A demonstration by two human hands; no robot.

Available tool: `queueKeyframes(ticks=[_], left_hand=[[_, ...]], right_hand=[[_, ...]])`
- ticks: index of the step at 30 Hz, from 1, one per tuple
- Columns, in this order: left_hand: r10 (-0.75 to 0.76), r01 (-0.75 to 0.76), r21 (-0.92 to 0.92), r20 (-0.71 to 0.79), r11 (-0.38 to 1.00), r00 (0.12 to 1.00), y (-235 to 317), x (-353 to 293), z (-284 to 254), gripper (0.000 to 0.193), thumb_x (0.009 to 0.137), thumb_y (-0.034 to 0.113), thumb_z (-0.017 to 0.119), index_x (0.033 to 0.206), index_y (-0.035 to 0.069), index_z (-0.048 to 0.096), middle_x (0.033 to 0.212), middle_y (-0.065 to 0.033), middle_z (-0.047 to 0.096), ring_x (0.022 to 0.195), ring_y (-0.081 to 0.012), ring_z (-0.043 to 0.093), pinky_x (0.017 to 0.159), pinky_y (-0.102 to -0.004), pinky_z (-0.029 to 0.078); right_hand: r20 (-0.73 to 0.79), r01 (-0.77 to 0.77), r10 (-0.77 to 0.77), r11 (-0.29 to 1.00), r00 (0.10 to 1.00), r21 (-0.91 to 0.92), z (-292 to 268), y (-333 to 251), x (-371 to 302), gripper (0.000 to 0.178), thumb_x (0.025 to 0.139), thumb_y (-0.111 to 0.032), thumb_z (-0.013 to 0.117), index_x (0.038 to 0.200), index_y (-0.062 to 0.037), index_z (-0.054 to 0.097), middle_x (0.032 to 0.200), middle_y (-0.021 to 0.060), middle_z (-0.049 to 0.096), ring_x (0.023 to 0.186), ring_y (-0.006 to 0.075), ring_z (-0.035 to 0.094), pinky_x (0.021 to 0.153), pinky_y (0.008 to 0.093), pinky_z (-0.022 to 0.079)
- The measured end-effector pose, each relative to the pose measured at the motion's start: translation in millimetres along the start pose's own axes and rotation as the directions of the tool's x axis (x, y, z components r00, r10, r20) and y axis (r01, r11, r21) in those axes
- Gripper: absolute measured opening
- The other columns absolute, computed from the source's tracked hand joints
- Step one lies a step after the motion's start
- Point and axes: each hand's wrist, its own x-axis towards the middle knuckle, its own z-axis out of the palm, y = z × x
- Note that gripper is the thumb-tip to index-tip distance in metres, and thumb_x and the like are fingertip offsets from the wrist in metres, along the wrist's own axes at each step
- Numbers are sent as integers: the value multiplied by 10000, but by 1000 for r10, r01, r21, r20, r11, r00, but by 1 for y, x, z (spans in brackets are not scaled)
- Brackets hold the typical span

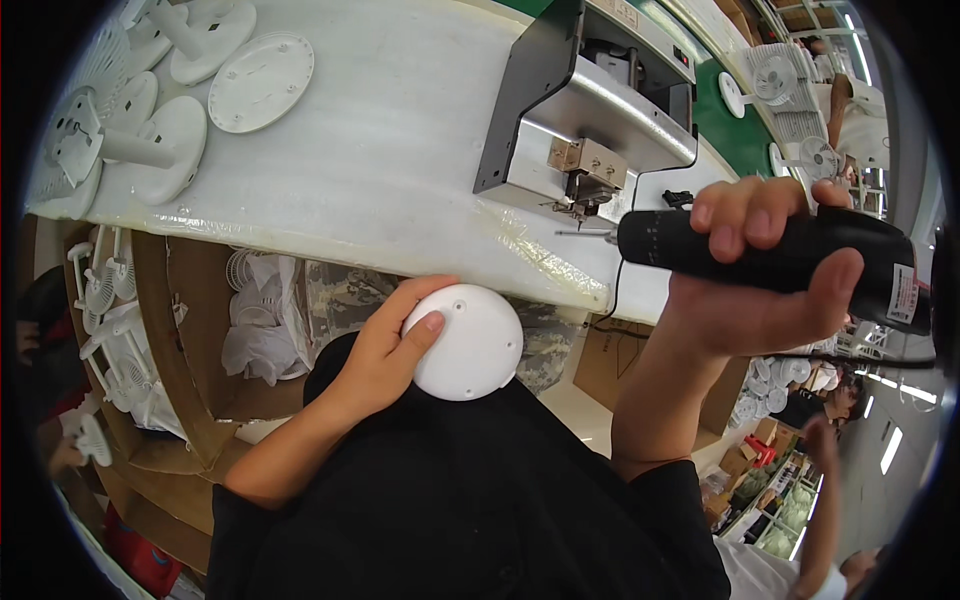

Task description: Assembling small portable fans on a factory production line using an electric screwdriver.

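My left hand (392, 350) is closed on a round white plastic base (474, 350), thumb on its face and fingers behind its edge. A few small screw holes show near the base's rim. Up at the right, my right hand (765, 250) is wrapped around a black electric screwdriver (660, 238). Its thin metal bit points left, just in front of a screw feeder (590, 175) with a grey metal housing. The bit is apart from the white base.
The white worktable (390, 150) carries a loose round white cover (261, 83) and several white fan stands (170, 150) at the far left. Cardboard boxes (165, 330) with white fan parts stand below the table's edge. Other people work at the right, beside green-topped benches.
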Motion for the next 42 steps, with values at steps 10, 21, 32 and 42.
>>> queueKeyframes(ticks=[10, 21, 32, 42], left_hand=[[52, -52, 8, -107, 999, 993, -8, 13, 6, 479, 884, 73, 629, 1342, 29, 497, 1228, -166, 584, 1038, -219, 578, 899, -306, 476], [71, -58, 80, -171, 995, 983, -4, 16, 12, 452, 867, 95, 655, 1303, 14, 567, 1215, -182, 628, 1021, -223, 611, 879, -306, 495], [56, -43, 80, -173, 996, 983, 1, 16, 14, 454, 864, 97, 656, 1301, 11, 567, 1185, -171, 651, 974, -202, 632, 839, -286, 509], [48, -33, 95, -164, 995, 985, 1, 18, 15, 446, 855, 96, 663, 1284, 6, 578, 1177, -141, 665, 932, -173, 634, 810, -266, 508]], right_hand=[[101, -51, 33, 981, 994, 188, 32, -16, -38, 597, 865, -506, 565, 1297, -110, 453, 743, 2, 517, 555, 101, 494, 592, 297, 447], [215, -99, 67, 985, 974, 141, 37, 2, -47, 614, 866, -528, 579, 1317, -142, 420, 749, 2, 523, 569, 108, 508, 603, 309, 455], [298, -109, 81, 991, 951, 76, 42, 8, -48, 570, 869, -526, 605, 1253, -140, 436, 745, 13, 532, 556, 119, 522, 592, 316, 461], [391, -117, 94, 993, 916, 34, 46, 6, -44, 517, 874, -497, 641, 1193, -140, 446, 744, 23, 533, 552, 132, 528, 596, 315, 466]])
